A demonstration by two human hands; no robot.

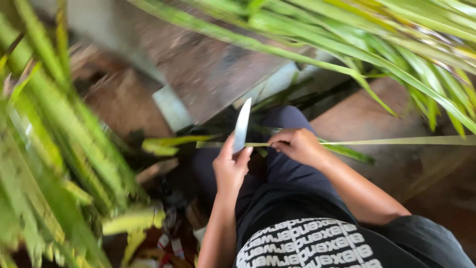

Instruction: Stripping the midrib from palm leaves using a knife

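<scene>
Left hand [229,168] grips a knife [242,125]; right hand [297,145] pinches a leaf strip [396,141] — brown floor [357,119], green fronds [44,129] around.

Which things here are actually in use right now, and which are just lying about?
In use:
- left hand, gripping a knife with a pale pointed blade
- right hand, pinching a long thin pale-green leaf strip that runs across to the blade

Lying about:
- heap of long green palm leaves
- overhanging green fronds
- yellowish leaf scraps
- grey slab
</scene>
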